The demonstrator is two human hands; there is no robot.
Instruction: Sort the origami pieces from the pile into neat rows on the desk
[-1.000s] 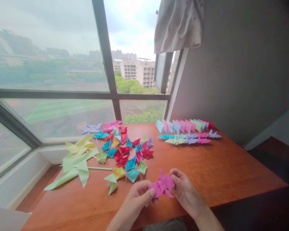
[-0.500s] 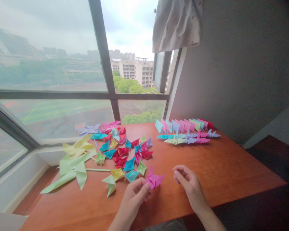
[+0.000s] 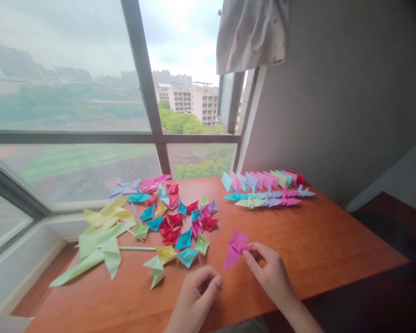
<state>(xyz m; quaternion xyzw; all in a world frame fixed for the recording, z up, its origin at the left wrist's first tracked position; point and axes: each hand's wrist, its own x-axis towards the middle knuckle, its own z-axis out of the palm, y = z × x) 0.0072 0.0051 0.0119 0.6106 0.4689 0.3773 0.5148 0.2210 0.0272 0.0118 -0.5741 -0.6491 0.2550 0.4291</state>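
My right hand [image 3: 268, 273] pinches a pink folded paper figure [image 3: 236, 248] by one tip, just above the wooden table [image 3: 319, 245]. My left hand [image 3: 196, 293] rests near the table's front edge with its fingers curled in and nothing visible in them. The pink figure hangs between the pile of small folded shapes and my right hand.
A pile of small coloured folded paper shapes [image 3: 180, 222] lies left of centre. Large pale green and yellow paper pinwheels [image 3: 100, 238] lie at the left edge. A row of folded paper cranes and flat folded pieces [image 3: 266, 189] sits at the back right. A window [image 3: 72, 92] stands behind.
The pink figure passed from both hands to my left hand, then to my right hand. My left hand let go and drew back toward the front edge.
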